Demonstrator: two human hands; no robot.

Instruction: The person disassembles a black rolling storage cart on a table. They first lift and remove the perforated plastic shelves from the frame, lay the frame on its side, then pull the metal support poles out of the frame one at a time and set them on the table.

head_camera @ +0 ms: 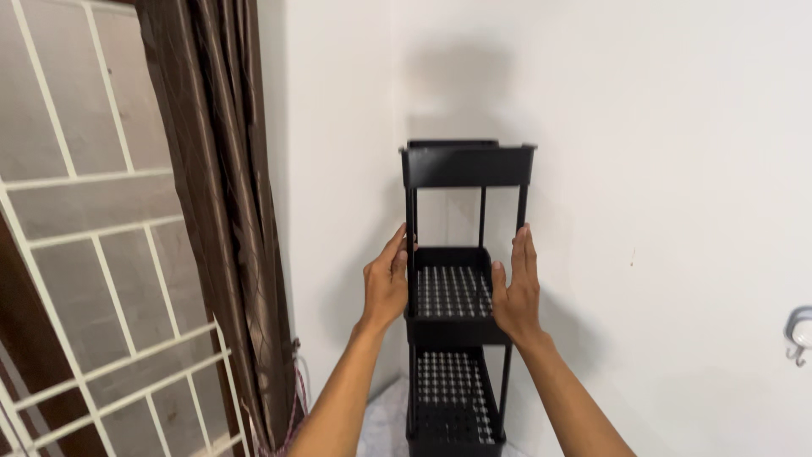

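While the black three-tier rack (pixel 461 296) stands in the white wall corner beside the brown curtain (pixel 224 195), left hand (pixel 386 283) and right hand (pixel 516 292) lie flat and open against its side posts at the middle tray, not gripping. I'd press evenly on both sides so it stays upright.

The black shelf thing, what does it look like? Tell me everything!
The black shelf rack is tall, narrow and looks like plastic. It has three stacked trays joined by thin poles; the lower two show floors full of small holes. It stands upright in the white wall corner, beside a brown curtain. The left hand and right hand press flat against its middle sides.
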